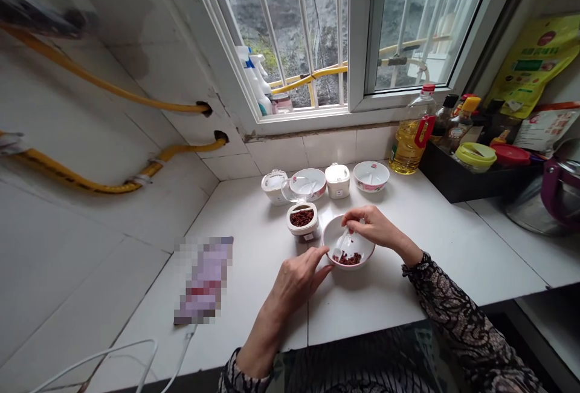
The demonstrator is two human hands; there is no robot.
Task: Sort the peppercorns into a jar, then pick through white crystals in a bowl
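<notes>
In front of me stands a white bowl (332, 234) with a small heap of dark red, peppercorn-like dried spice (350, 259) at its near side. My left hand (296, 275) grips the bowl's left rim between thumb and fingers. Pinched in my right hand (372, 227) is a small white plastic spoon (341, 243), its end down inside the bowl by the spice. Just left of the bowl sits a spice jar (308, 234), its clear lid flipped up, holding more of the same dark red spice.
Behind are two lidded white jars (338, 181) (273, 187) and two flowered bowls (371, 176) (312, 182). An oil bottle (405, 145) and a black condiment box (446, 178) stand right, near a kettle (539, 205). A blurred-out flat item (206, 281) with a white cable lies left.
</notes>
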